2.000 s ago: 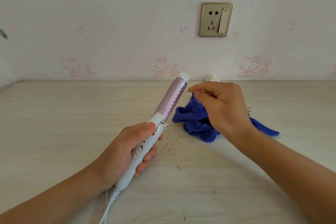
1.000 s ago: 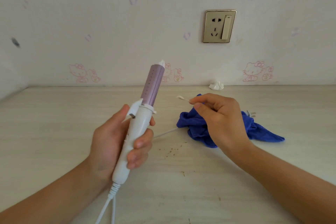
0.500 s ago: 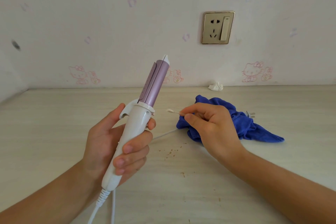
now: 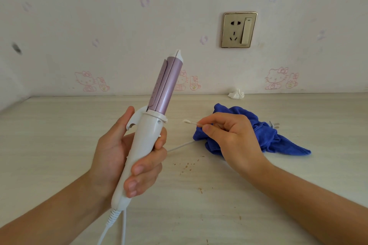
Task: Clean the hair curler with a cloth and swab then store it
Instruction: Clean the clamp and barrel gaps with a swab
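Left hand (image 4: 127, 157) grips one hair curler (image 4: 153, 117) upright; right hand (image 4: 233, 137) pinches one swab (image 4: 191, 123); one blue cloth (image 4: 278, 141) lies crumpled on table (image 4: 59, 125).

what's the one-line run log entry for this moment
left hand: holds hair curler upright | right hand: pinches swab, apart from curler | cloth: on table

Bright even light, soft shadows, sharp focus, perhaps slight wide-angle bowing

A home bedroom, likely: cartoon-cat wallpaper (image 4: 275, 78) across the frame's middle, a wall socket (image 4: 238, 30) upper right, a pale wood-grain desk (image 4: 59, 125) below.
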Action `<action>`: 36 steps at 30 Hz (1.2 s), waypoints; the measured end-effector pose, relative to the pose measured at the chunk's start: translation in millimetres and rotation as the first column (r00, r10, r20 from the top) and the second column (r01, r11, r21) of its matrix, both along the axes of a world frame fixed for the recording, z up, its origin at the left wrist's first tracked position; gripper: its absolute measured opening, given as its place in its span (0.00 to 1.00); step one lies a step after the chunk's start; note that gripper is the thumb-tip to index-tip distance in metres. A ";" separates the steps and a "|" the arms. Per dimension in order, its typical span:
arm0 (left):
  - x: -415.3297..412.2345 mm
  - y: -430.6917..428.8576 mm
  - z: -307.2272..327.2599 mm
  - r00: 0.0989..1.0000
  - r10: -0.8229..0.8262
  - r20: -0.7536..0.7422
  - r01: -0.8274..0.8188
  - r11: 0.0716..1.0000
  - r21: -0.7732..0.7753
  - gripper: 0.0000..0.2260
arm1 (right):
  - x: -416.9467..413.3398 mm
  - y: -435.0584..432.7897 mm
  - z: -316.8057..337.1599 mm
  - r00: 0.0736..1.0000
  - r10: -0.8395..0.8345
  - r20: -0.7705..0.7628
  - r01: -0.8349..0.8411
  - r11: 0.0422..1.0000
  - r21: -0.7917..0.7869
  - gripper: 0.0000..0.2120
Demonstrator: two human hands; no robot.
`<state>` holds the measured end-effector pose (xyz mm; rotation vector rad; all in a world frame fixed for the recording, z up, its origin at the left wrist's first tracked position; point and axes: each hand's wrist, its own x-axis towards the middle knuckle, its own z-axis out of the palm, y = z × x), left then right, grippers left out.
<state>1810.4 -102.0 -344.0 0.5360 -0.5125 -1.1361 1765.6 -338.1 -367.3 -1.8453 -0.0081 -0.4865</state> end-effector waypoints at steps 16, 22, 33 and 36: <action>1.3 0.3 -2.7 1.000 -0.012 0.001 0.012 1.000 -0.024 0.32 | 1.1 -1.5 0.9 1.000 0.009 0.014 -0.009 1.000 0.005 0.11; 1.9 -1.7 0.5 0.996 -0.092 -0.016 0.092 0.995 -0.047 0.33 | 1.1 -3.0 1.6 1.000 0.018 0.020 -0.018 1.000 0.018 0.11; 1.1 0.6 -9.5 0.847 0.215 0.486 -0.405 0.853 0.329 0.32 | -1.3 -7.2 14.1 0.979 -0.043 0.201 0.022 0.994 0.104 0.12; 0.8 0.1 -13.3 0.798 0.208 0.565 -0.451 0.828 0.332 0.34 | -3.3 -9.4 19.7 0.958 -0.084 0.273 0.044 0.988 0.148 0.11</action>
